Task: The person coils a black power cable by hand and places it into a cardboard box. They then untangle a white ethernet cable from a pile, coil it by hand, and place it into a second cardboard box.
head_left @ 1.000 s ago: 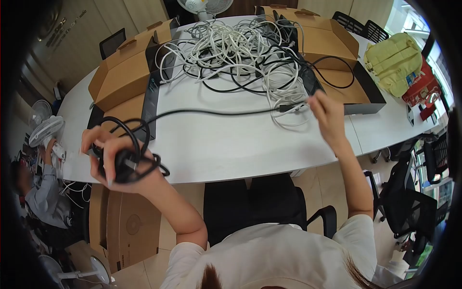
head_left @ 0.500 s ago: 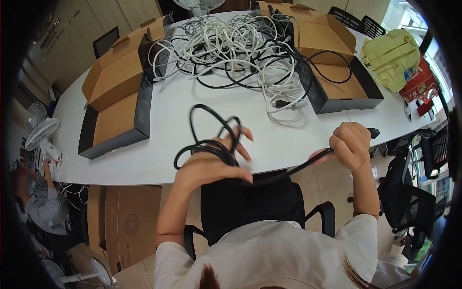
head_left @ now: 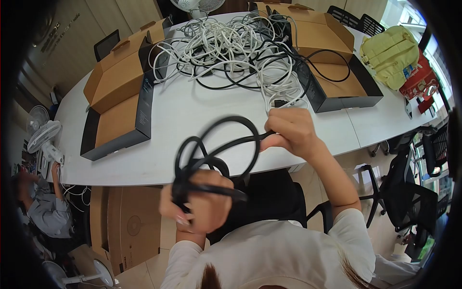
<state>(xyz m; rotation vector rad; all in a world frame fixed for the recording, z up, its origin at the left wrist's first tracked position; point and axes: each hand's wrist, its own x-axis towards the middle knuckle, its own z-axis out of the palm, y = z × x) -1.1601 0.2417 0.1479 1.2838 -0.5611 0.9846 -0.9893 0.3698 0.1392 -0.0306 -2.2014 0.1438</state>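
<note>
A thick black cable hangs in loose loops between my two hands, over the near edge of the table. My left hand, blurred by motion, is closed around the gathered coils, and a dark end of the cable sticks out to the right across the knuckles. Farther up and to the right, my right hand pinches another stretch of the same cable, with the thumb pointing left along it. Fingers of the left hand are partly covered by the loops.
A tangle of white and black cables covers the table's far middle. Open cardboard boxes stand left and right. A yellow backpack lies at right. Another person sits at far left, near white fans.
My right hand has swung left and inward, bringing its stretch of cable toward the coils. My left hand has turned and dropped closer to my body, its fingers now closed around the loops.
</note>
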